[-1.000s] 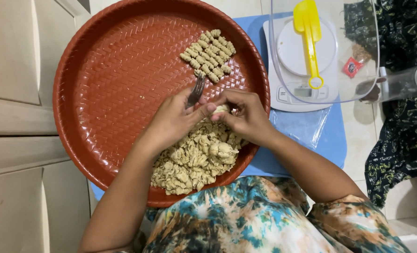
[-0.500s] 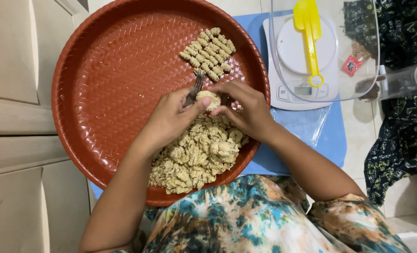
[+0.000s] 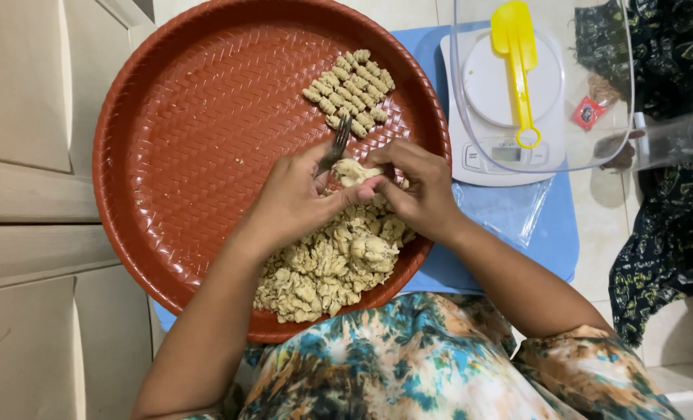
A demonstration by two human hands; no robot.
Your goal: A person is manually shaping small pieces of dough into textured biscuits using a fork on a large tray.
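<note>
Across the middle of the head view lies a large round red tray [image 3: 183, 155] with a woven-pattern floor and a raised rim. It rests partly on a blue mat [image 3: 552, 241], which extends to the right beneath a white kitchen scale [image 3: 510, 85]. A clear plastic container [image 3: 595, 117] sits over the scale, and a yellow plastic scoop [image 3: 517, 54] lies inside it, handle pointing toward the person. A small red packet [image 3: 588, 113] lies at the right side of the container. Pale cabinet panels [image 3: 27, 155] fill the left side of the view, and dark patterned cloth [image 3: 673, 194] fills the right.

At the near edge of the tray sits a heap of beige dough lumps [image 3: 323, 268], touching the rim closest to the person. At the far side of the tray, well apart from the heap, a cluster of small ridged dough pieces [image 3: 350, 89] lies in close rows.

Both hands meet between the heap and the cluster. The left hand [image 3: 292, 202] holds a metal fork [image 3: 337, 144], its tines pointing toward the ridged pieces and lying just beside them. The left grip is closed around the fork handle. The right hand [image 3: 424, 194] has its fingertips pinched on a small dough piece [image 3: 354, 171], which rests against the fork just below the tines. The left thumb also touches this piece. The piece sits above the tray floor, directly beyond the heap.
</note>
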